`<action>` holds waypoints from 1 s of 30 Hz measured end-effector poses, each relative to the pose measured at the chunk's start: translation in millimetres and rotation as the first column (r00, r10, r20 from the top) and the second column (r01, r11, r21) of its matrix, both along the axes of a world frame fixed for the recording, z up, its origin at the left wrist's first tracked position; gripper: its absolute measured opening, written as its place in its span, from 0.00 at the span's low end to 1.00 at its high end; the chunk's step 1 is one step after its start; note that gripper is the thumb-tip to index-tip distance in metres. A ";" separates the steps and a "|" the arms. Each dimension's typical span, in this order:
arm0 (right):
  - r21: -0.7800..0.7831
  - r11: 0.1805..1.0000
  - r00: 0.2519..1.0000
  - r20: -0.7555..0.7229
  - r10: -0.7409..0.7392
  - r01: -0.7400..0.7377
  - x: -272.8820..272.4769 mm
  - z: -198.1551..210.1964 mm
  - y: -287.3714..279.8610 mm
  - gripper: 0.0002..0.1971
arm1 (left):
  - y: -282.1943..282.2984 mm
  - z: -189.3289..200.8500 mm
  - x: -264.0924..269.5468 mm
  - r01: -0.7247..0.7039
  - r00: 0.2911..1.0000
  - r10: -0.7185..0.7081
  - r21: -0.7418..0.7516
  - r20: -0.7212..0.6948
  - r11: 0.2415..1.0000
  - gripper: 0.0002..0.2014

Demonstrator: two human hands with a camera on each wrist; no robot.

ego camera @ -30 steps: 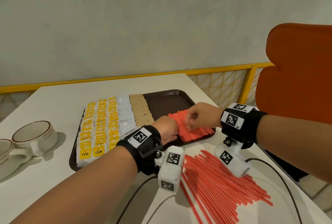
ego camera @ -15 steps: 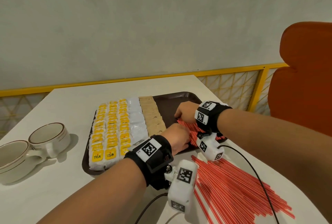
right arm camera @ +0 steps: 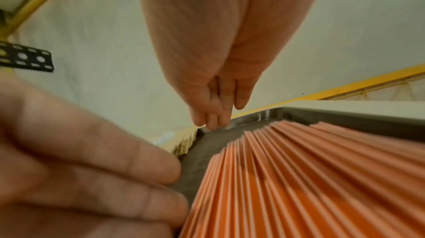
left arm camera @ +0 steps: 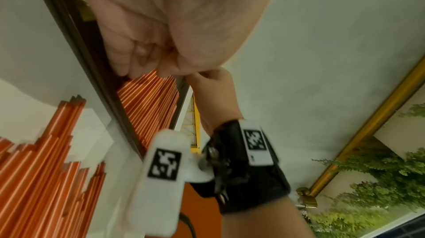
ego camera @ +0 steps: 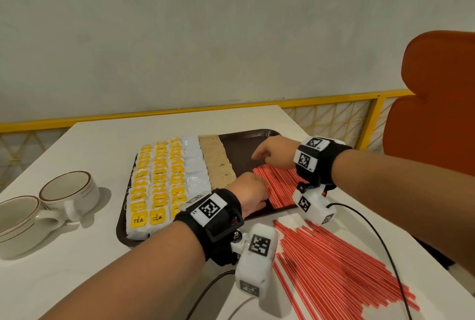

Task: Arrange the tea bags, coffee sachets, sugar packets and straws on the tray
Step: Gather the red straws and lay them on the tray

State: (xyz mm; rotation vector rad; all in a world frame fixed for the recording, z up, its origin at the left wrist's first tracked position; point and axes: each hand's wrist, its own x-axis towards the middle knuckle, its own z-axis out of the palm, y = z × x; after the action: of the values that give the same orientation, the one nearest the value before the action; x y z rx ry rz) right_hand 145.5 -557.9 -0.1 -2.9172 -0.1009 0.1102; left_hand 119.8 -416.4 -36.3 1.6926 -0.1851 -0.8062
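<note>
The straws on the tray (ego camera: 279, 184) run near-left to far-right between the curled left hand (ego camera: 250, 195) at their near ends and the flat, empty right hand (ego camera: 276, 152) at the far side.

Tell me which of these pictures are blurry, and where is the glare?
Head view: sharp, with glare on the white sugar packets. Left wrist view: the nearby wrist camera is soft. Right wrist view: the straws on the tray and left hand are blurred.

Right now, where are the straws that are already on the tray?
In the head view, the red straws on the tray lie side by side in its near right part, right of the brown sachets, between the left hand and right hand.
</note>
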 end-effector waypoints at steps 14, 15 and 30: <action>0.057 0.998 0.993 -0.113 -0.024 0.031 -107.7 7.0 -60.8 0.07 | -23.5 45.2 47.0 0.034 0.951 -0.111 0.257 0.288 0.966 0.14; 0.073 0.997 0.994 -0.108 -0.016 0.024 -110.6 3.4 -60.7 0.08 | -29.9 46.1 50.4 0.044 0.945 -0.138 0.304 0.295 0.952 0.13; 0.131 0.991 1.000 -0.003 -0.023 0.024 -108.6 -18.0 -70.1 0.07 | -100.2 20.8 71.7 0.190 0.737 -0.502 0.574 0.453 0.797 0.17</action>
State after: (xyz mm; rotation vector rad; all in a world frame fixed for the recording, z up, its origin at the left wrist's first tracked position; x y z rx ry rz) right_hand 36.9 -628.1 -18.1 -2.7863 -0.0707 0.0979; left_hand 191.5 -516.6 -15.5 2.4254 -0.8278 -0.6010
